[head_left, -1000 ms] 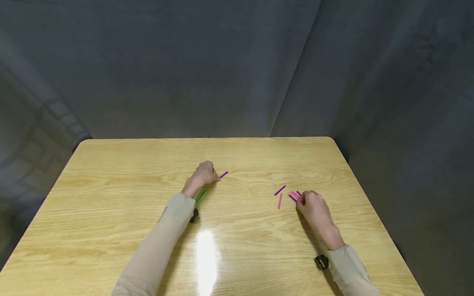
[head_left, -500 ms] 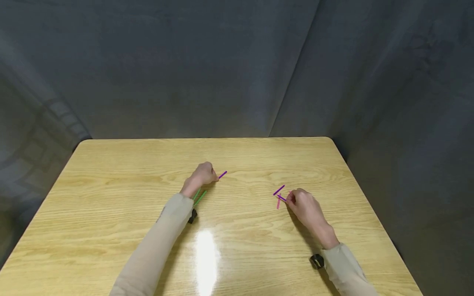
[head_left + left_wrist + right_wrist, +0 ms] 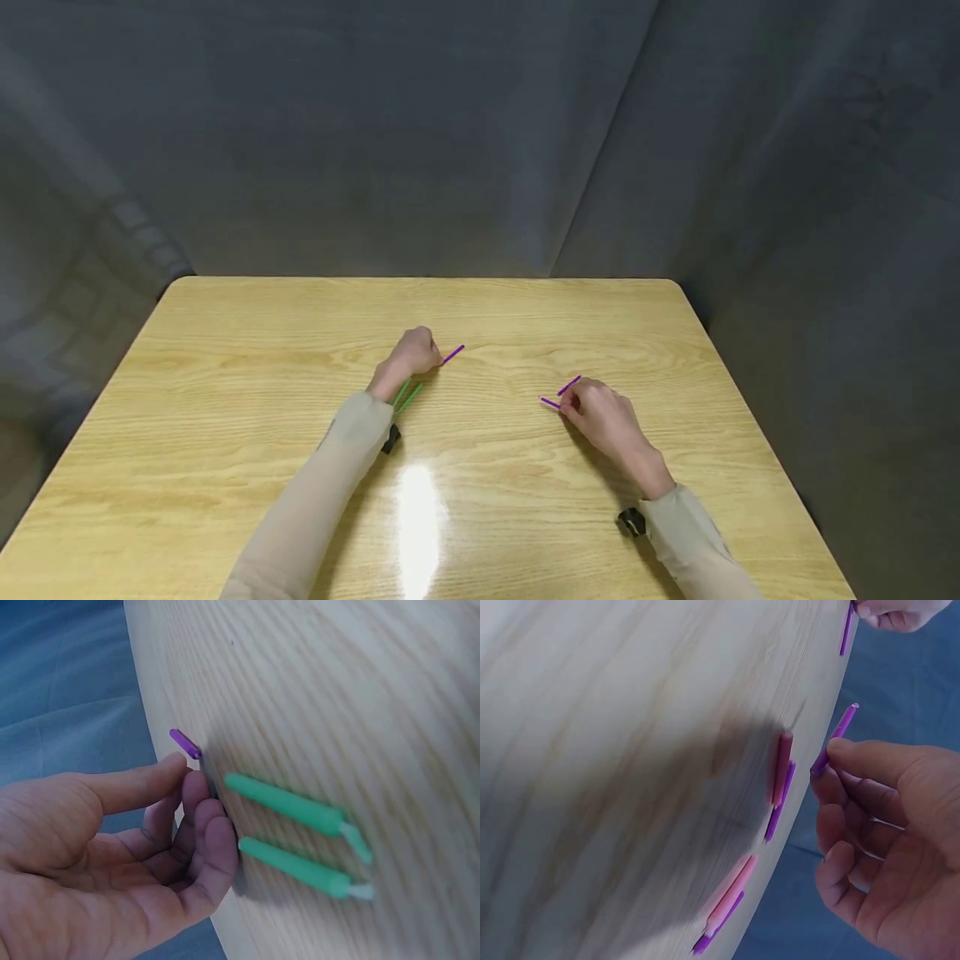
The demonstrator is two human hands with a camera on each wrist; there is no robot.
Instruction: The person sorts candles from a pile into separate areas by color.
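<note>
At mid-table, my left hand (image 3: 408,354) pinches the near end of a purple candle (image 3: 453,353) between thumb and forefinger. Two green candles (image 3: 285,804) with white wicks lie side by side below that hand. Further right, my right hand (image 3: 611,421) grips another purple candle (image 3: 843,731) between thumb and fingertip, raised off the table in the right wrist view. Beneath it in that view lie pink candles (image 3: 782,769) beside purple ones (image 3: 720,924). The head view shows only one loose purple candle (image 3: 569,385) there; my hand hides the others.
The wooden table (image 3: 480,533) spreads around both hands, with a bright light reflection at its front middle. A dark curtain (image 3: 420,150) hangs behind and along the sides. Black wrist devices (image 3: 632,522) sit below the sleeve cuffs.
My right hand has moved left with the purple candle, away from where several candles showed, and now covers the pink candle on the table. My left hand has stayed nearly still.
</note>
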